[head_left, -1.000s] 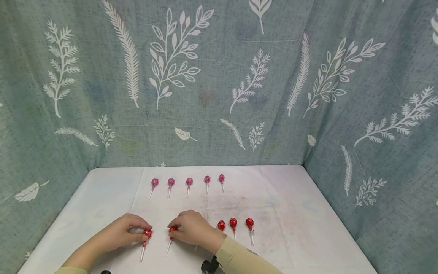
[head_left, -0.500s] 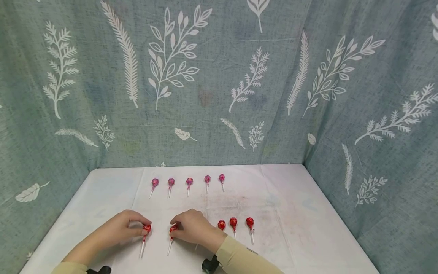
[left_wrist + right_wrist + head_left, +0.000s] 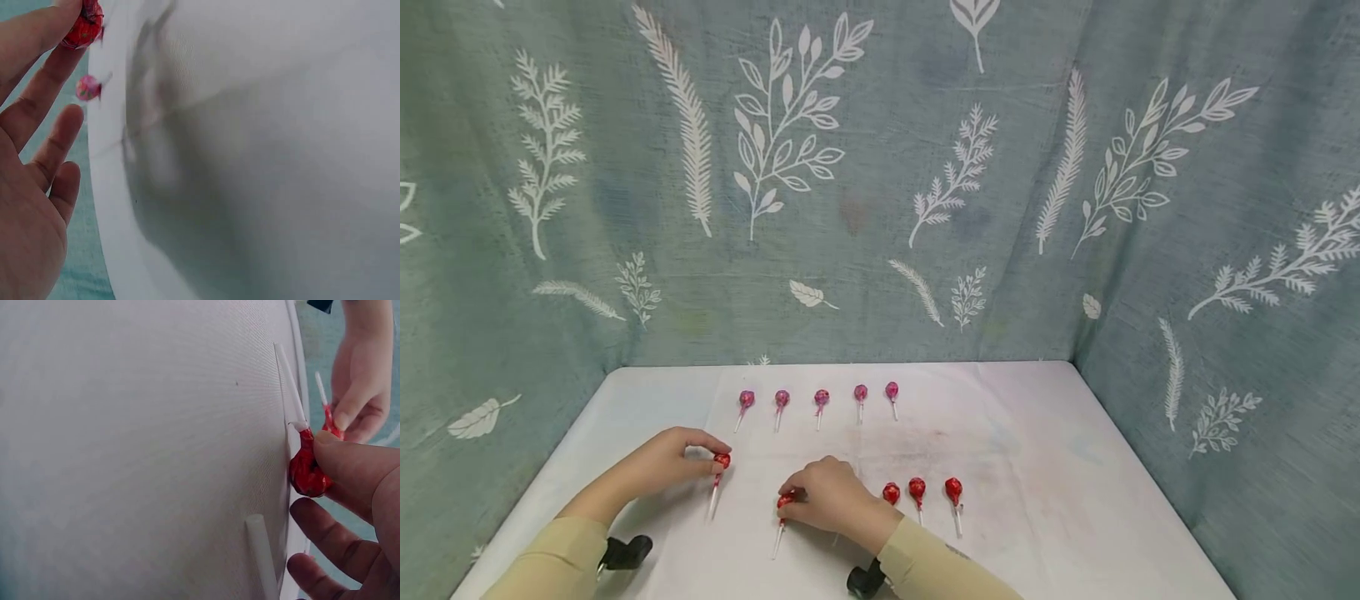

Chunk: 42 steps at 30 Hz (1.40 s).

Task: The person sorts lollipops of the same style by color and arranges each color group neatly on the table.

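Observation:
My left hand point(image 3: 662, 467) pinches a red-wrapped lollipop point(image 3: 722, 460) by its head between thumb and fingers, its white stick pointing towards me. Further right, my right hand point(image 3: 831, 497) pinches another red lollipop point(image 3: 784, 502) at the head. The right wrist view shows thumb and finger on this red wrapper point(image 3: 307, 474), with the other fingers spread apart. Beneath that hand a white stick point(image 3: 259, 550) lies on the table; its head is hidden. In the left wrist view the held lollipop point(image 3: 85, 28) appears near a pink one point(image 3: 88, 88).
Several pink lollipops point(image 3: 822, 397) lie in a row across the back of the white table point(image 3: 1037, 467). To the right of my right hand lie 3 red lollipops point(image 3: 917, 490). A leaf-patterned curtain point(image 3: 865, 208) borders the table's back and sides.
My left hand has moved away from me towards the pink row, carrying its red lollipop along. My right hand and its lollipop have stayed nearly in place.

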{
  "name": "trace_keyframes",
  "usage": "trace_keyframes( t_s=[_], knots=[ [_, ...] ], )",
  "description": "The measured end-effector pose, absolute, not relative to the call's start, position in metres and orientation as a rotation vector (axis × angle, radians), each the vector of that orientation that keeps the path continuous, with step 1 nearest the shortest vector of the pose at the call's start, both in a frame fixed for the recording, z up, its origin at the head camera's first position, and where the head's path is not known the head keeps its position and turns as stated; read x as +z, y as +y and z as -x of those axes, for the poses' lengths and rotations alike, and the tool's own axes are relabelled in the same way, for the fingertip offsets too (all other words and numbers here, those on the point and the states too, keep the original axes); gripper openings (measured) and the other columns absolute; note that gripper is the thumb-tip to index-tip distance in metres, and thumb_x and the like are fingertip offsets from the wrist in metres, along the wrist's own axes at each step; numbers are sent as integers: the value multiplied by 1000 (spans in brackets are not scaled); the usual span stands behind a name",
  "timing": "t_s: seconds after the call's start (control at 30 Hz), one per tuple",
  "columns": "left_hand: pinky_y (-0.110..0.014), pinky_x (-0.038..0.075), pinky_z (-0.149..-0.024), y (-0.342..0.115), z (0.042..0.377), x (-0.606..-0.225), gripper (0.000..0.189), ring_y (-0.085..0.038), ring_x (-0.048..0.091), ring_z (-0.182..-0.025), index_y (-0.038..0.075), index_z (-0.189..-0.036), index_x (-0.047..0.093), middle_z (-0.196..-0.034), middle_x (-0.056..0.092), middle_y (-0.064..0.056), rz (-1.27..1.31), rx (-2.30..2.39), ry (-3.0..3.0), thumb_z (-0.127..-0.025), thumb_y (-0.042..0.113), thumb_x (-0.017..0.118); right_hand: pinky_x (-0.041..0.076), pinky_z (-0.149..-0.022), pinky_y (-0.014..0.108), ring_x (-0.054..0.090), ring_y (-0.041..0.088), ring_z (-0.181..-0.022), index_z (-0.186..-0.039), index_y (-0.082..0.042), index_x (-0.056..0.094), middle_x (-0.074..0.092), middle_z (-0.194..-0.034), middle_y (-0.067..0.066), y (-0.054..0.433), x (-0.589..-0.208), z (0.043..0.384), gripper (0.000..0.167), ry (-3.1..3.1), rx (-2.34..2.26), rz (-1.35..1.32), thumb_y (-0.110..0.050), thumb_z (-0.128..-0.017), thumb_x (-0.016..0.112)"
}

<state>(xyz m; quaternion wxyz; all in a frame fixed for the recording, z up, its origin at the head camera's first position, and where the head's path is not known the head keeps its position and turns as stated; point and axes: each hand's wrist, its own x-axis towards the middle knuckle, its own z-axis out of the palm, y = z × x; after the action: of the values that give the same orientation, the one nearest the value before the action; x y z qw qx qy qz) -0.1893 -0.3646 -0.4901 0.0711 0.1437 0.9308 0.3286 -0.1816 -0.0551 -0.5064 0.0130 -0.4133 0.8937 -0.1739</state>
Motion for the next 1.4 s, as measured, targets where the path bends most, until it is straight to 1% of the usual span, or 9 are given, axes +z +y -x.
trace_keyframes(
  t_s=[0.1,0.27,0.5,0.57,0.7,0.93,1.13,1.27,1.4],
  knots=[
    [-59,42,-97,-364,203,-492,31,-34,55,-121,24,-112,75,-110,68,9,-384,976,2787,-86,40,77,42,-69,18,52,-10,-74,-104,-32,78,65,-82,-28,-50,-506,181,21,2788,-564,1252,-45,-88,74],
    [-59,41,-98,-368,216,-494,32,-37,50,-126,23,-114,75,-115,68,4,-274,990,2767,-86,38,77,43,-70,18,52,-10,-76,-105,-32,78,65,-83,-28,-48,-507,180,21,2776,-588,1264,-45,-89,73],
    [-59,42,-97,-374,224,-501,33,-41,49,-126,19,-116,75,-119,67,-3,-251,993,2742,-88,36,76,44,-87,25,55,-10,-81,-107,-34,77,65,-86,-30,-52,-506,180,22,2778,-558,1287,-46,-89,72],
    [-58,42,-97,-375,224,-503,31,-40,50,-125,19,-115,75,-118,67,-4,-252,998,2742,-88,35,76,44,-86,25,55,-10,-82,-106,-34,77,65,-86,-30,-53,-506,179,22,2779,-555,1285,-46,-89,72],
    [-57,43,-97,-376,223,-507,30,-38,52,-123,19,-114,75,-117,68,-3,-254,1016,2741,-88,33,76,44,-81,23,55,-9,-81,-105,-34,78,65,-85,-30,-56,-506,179,21,2779,-561,1267,-46,-88,74],
    [-55,44,-97,-375,222,-508,31,-36,53,-122,18,-115,75,-116,68,-2,-265,1059,2745,-88,32,76,42,-68,12,54,-12,-76,-103,-29,79,65,-82,-28,-55,-499,185,19,2737,-673,1215,-39,-87,77],
    [-55,44,-97,-375,223,-507,30,-36,54,-122,18,-115,75,-116,68,-2,-275,1065,2744,-89,32,76,43,-68,13,58,-8,-82,-104,-28,78,67,-86,-25,-59,-483,198,18,2729,-734,1139,-38,-89,75],
    [-56,44,-97,-373,223,-507,31,-38,53,-122,15,-115,74,-117,68,-5,-280,1067,2738,-89,31,75,43,-67,14,55,-8,-78,-104,-30,77,66,-87,-25,-66,-477,210,17,2746,-726,1080,-39,-90,74],
    [-56,44,-97,-372,225,-509,30,-37,53,-123,16,-115,75,-116,68,-4,-272,1070,2739,-89,31,76,44,-69,16,55,-7,-79,-103,-30,77,65,-87,-24,-74,-472,221,16,2755,-731,1036,-39,-90,73]
  ],
)
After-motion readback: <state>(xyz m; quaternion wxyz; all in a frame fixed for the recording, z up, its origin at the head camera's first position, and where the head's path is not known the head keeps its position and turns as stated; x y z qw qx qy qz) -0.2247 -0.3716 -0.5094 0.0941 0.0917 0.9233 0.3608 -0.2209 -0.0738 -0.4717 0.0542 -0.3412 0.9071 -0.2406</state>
